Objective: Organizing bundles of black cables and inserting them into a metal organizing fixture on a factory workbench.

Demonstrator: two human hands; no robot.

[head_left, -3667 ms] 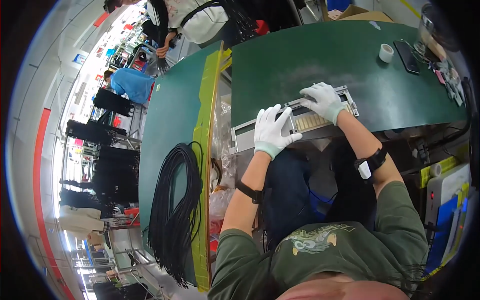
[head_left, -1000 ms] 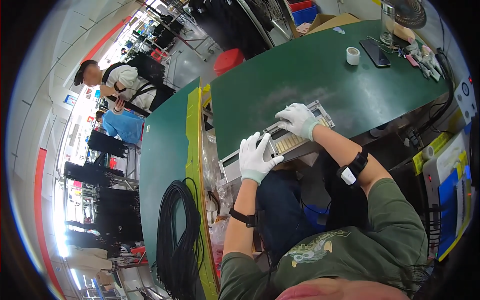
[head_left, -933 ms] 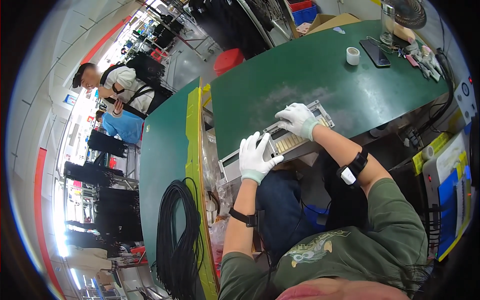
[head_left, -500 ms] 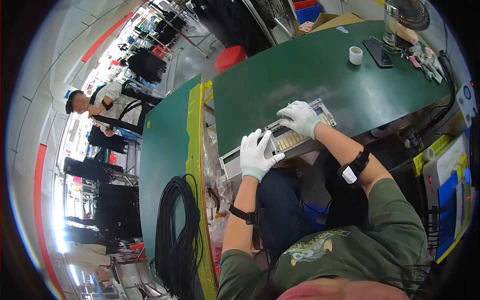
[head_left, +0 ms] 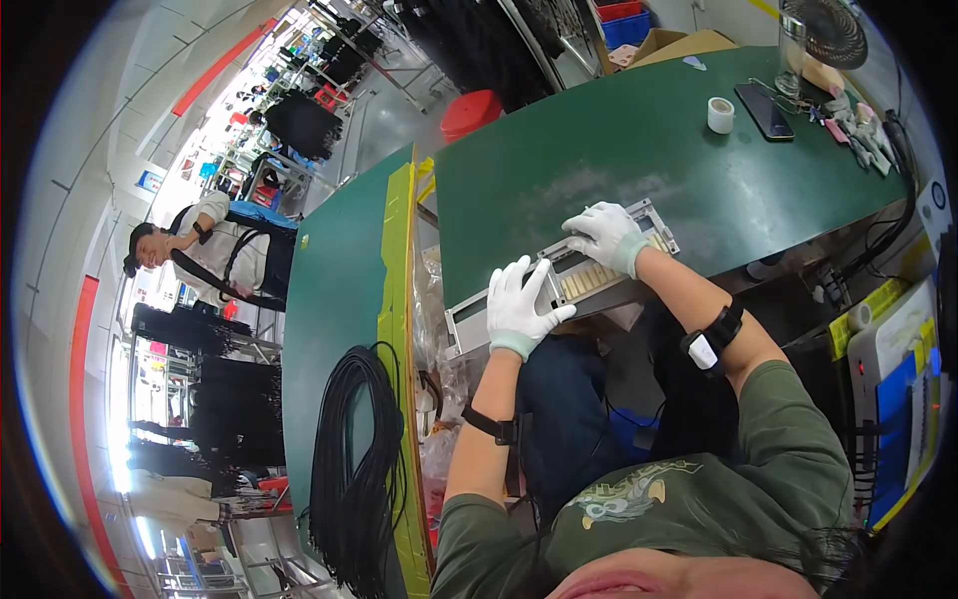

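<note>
Left hand point(head_left: 524, 307), gloved: fingers fanned, thumb wide, over the metal frame point(head_left: 469, 336) left of its middle. Frame lies along the green table's point(head_left: 689, 185) near edge. Right hand point(head_left: 607, 238): fingers bent over frame's right half, can't tell if gripping. Tape roll point(head_left: 720, 116) beyond.
</note>
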